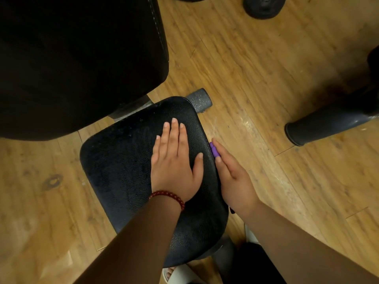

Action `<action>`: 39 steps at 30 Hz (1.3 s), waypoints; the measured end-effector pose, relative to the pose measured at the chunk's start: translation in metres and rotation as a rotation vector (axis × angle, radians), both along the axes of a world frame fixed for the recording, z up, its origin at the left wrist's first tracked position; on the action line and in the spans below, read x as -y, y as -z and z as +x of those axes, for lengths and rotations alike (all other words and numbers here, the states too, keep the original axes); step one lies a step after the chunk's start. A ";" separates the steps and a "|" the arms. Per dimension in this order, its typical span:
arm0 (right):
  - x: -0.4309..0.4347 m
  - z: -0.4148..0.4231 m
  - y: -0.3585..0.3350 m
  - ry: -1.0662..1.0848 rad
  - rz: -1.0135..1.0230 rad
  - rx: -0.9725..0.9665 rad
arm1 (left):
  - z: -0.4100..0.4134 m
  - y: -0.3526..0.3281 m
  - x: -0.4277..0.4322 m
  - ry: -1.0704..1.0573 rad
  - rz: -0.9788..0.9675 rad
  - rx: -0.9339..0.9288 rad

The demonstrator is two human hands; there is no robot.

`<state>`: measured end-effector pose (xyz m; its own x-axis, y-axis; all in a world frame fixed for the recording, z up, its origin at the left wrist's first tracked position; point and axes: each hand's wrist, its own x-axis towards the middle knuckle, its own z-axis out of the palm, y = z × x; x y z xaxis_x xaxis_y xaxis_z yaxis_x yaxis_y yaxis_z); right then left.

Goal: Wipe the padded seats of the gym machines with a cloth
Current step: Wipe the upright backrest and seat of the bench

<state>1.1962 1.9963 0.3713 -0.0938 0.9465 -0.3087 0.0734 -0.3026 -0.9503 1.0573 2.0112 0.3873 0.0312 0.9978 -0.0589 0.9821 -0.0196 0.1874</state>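
Floor (266, 78) of wood planks, worn and scuffed. Black back pad (82, 58) fills the upper left, stitched along its right edge. Padded seat (119, 165), black textured vinyl, centre frame just below the back pad. Left hand (174, 165) lies flat, palm down, on the seat's right half, fingers straight and slightly spread. Right hand (235, 181) is against the seat's right edge, visible forefinger and thumb straight, pressing there. Dark roller pad (320, 124) at right, well apart. Weight plate (263, 7) at top. Grey frame tube (199, 98) juts out behind the seat. Red bead bracelet (168, 196) on the left wrist. Purple cloth (214, 150): only a scrap shows, between right fingers and seat edge.
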 end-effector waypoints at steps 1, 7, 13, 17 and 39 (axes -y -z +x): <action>0.002 -0.001 0.001 0.011 -0.009 -0.005 | 0.000 0.000 0.000 -0.002 0.004 0.001; -0.050 -0.018 -0.006 0.002 -0.048 0.005 | 0.000 0.000 -0.001 -0.023 0.014 0.012; -0.046 -0.015 -0.008 -0.005 -0.035 0.009 | 0.000 0.000 -0.001 -0.024 0.021 0.006; -0.035 -0.008 -0.002 -0.001 -0.053 0.011 | -0.001 0.001 -0.001 -0.023 0.030 0.010; -0.085 -0.027 -0.010 -0.027 -0.058 0.075 | -0.002 0.000 -0.002 -0.034 0.023 0.031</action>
